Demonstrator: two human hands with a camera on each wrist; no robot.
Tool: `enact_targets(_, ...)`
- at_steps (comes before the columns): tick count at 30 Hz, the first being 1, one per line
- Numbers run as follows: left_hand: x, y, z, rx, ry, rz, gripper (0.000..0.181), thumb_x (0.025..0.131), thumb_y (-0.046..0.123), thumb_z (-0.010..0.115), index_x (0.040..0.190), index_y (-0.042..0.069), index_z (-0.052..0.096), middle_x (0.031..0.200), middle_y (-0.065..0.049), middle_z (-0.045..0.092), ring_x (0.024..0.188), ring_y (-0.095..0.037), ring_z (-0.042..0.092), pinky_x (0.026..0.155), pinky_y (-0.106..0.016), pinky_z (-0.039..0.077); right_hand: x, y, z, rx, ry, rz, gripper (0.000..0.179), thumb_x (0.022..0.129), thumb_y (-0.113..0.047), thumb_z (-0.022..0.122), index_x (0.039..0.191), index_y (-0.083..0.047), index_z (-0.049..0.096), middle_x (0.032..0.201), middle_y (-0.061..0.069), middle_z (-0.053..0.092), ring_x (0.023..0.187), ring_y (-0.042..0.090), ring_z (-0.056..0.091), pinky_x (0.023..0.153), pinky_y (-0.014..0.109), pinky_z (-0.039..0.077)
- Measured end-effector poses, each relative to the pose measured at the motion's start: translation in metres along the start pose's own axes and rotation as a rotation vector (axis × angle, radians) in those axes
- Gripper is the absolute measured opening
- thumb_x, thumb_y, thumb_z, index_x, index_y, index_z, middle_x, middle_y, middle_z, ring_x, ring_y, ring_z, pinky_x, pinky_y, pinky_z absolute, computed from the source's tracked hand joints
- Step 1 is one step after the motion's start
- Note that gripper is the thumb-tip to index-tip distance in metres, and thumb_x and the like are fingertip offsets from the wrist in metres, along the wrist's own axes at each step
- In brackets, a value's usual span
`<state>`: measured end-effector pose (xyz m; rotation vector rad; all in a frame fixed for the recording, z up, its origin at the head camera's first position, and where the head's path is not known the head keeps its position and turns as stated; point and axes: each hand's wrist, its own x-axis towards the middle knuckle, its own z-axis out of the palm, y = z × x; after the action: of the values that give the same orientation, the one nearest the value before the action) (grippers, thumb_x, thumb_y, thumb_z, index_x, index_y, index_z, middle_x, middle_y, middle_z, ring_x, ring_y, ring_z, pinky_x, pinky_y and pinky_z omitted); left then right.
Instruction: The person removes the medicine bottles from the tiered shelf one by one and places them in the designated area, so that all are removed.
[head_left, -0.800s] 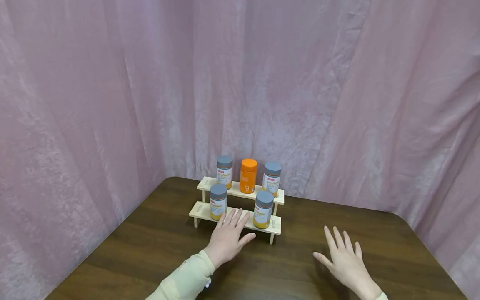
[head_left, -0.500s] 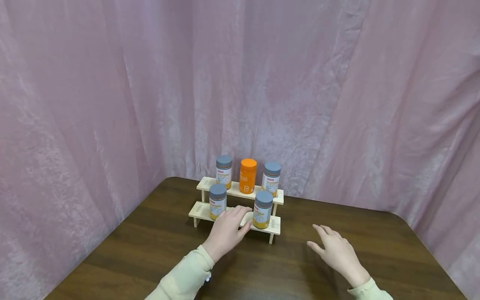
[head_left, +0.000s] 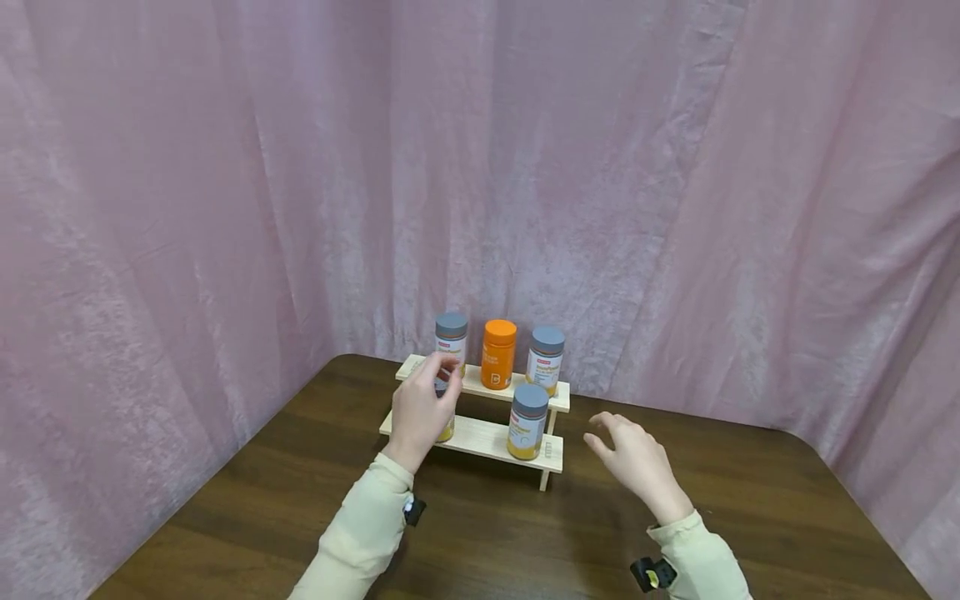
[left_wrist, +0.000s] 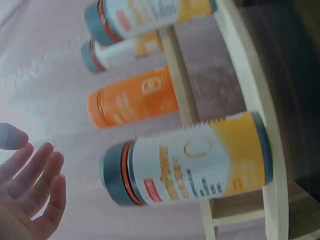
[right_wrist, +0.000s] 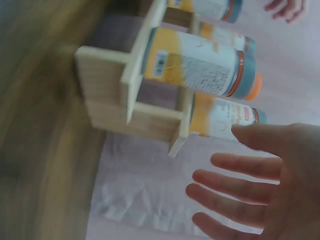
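My left hand (head_left: 422, 408) hovers in front of the front-left supplement jar (left_wrist: 185, 165), hiding most of it in the head view. Its relaxed fingers (left_wrist: 37, 182) are near the jar's grey lid, with a gap between them in the left wrist view. My right hand (head_left: 637, 460) hangs over the table to the right of the stand, fingers loosely bent and holding nothing. Nearest to it are the front-right jar (head_left: 527, 423) and the back-right jar (head_left: 544, 362). An orange jar (head_left: 498, 356) stands in the middle of the upper shelf.
The two-tier wooden stand (head_left: 480, 437) carries all the jars, including a back-left one (head_left: 451, 327). It sits on a dark wooden table (head_left: 300, 475). Behind the table hangs a pink curtain (head_left: 570, 167).
My left hand has risen and moved left, from the gap between the front jars to the front-left jar. My right hand has moved left towards the stand, its fingers bending more.
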<state>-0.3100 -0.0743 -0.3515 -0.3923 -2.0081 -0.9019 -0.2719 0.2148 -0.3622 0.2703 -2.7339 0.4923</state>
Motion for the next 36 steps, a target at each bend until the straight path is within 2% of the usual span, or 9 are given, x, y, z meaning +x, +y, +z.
enact_targets(5,0.008,-0.016,-0.001,-0.036,0.01,-0.131,0.016,0.089,0.015,0.064,0.104,0.01,0.066,0.092,-0.005,0.071,0.08,-0.019,0.066,0.063,-0.034,0.049,0.013,-0.004,0.003,0.128,0.068,0.017,0.022,0.093,-0.02,0.063,0.111,-0.008,0.066,0.106,0.011,0.072,0.094,0.031,0.068,0.071,0.048,0.052)
enact_targets(10,0.01,-0.036,-0.008,-0.029,0.032,-0.202,0.009,0.089,0.015,0.062,0.095,0.01,0.067,0.091,-0.007,0.07,0.081,-0.023,0.065,0.066,-0.036,0.048,0.018,-0.004,0.009,0.27,0.181,0.034,0.021,0.091,-0.01,0.063,0.11,-0.004,0.066,0.099,0.013,0.073,0.092,0.031,0.068,0.08,0.048,0.051)
enact_targets(14,0.012,-0.053,-0.016,-0.015,0.063,-0.277,0.009,0.089,0.014,0.062,0.095,0.009,0.067,0.09,-0.009,0.068,0.082,-0.027,0.065,0.068,-0.042,0.047,0.023,-0.003,0.014,0.35,0.259,-0.005,0.023,0.09,-0.005,0.064,0.112,-0.002,0.065,0.099,0.014,0.073,0.091,0.029,0.069,0.08,0.045,0.053)
enact_targets(16,0.012,-0.061,-0.019,0.0,0.044,-0.327,0.012,0.09,0.014,0.061,0.098,0.008,0.066,0.092,-0.01,0.067,0.085,-0.028,0.065,0.071,-0.044,0.047,0.025,-0.003,0.016,0.374,0.289,-0.026,0.025,0.09,-0.004,0.065,0.114,-0.002,0.064,0.1,0.015,0.073,0.09,0.029,0.069,0.079,0.043,0.054)
enact_targets(20,0.009,-0.077,-0.023,0.042,-0.105,-0.437,0.023,0.09,0.017,0.059,0.11,0.005,0.061,0.104,-0.015,0.065,0.094,-0.031,0.064,0.08,-0.049,0.047,0.028,-0.004,0.018,0.435,0.327,-0.028,0.028,0.089,-0.003,0.065,0.117,-0.001,0.063,0.104,0.017,0.072,0.092,0.03,0.069,0.079,0.044,0.055)
enact_targets(24,0.001,-0.09,-0.022,0.084,-0.3,-0.53,0.036,0.092,0.02,0.057,0.122,0.0,0.054,0.118,-0.022,0.06,0.106,-0.038,0.06,0.089,-0.052,0.046,0.031,-0.007,0.021,0.49,0.315,-0.008,0.031,0.09,-0.004,0.066,0.12,-0.001,0.061,0.108,0.02,0.07,0.097,0.033,0.069,0.083,0.045,0.055)
enact_targets(27,-0.006,-0.101,-0.016,0.104,-0.411,-0.571,0.043,0.093,0.022,0.056,0.128,-0.001,0.049,0.124,-0.026,0.056,0.113,-0.041,0.056,0.094,-0.054,0.043,0.034,-0.01,0.024,0.515,0.302,-0.007,0.033,0.09,-0.006,0.065,0.123,-0.001,0.059,0.111,0.022,0.069,0.1,0.034,0.068,0.084,0.045,0.055)
enact_targets(32,-0.016,-0.115,-0.006,0.129,-0.518,-0.594,0.048,0.092,0.023,0.056,0.131,-0.003,0.048,0.128,-0.031,0.054,0.117,-0.045,0.054,0.096,-0.056,0.043,0.04,-0.013,0.028,0.55,0.289,0.01,0.037,0.092,-0.009,0.064,0.128,-0.003,0.056,0.118,0.021,0.066,0.106,0.033,0.066,0.086,0.046,0.054)
enact_targets(36,-0.02,-0.123,-0.003,0.157,-0.566,-0.637,0.047,0.089,0.022,0.057,0.13,-0.002,0.051,0.129,-0.03,0.057,0.116,-0.047,0.055,0.094,-0.057,0.044,0.046,-0.013,0.033,0.567,0.264,0.037,0.041,0.093,-0.012,0.063,0.132,-0.004,0.052,0.125,0.021,0.063,0.113,0.035,0.063,0.089,0.048,0.053)
